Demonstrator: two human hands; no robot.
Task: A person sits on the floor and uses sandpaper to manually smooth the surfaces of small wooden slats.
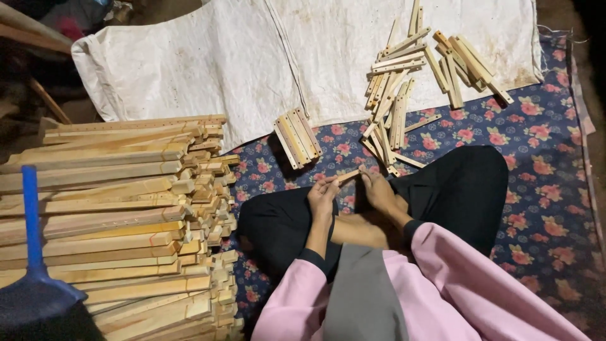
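Wooden stick (346, 176) gripped at each end by left hand (322, 194) and right hand (377, 188), above the lap; seemingly mid-inspection, with loose sticks (404, 82) on the mat (543, 158) probably next.

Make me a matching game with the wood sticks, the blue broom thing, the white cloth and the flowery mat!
Things:
1. big stack of wooden slats
2. blue brush
3. white sheet
4. small wooden piece

Places:
A. spread at the top, loose sticks lying on it
B. held between the left hand and right hand
C. bottom left corner, handle pointing up
D. piled left of the person's knee, beside the flowered mat

Pairs: 1-D, 2-C, 3-A, 4-B
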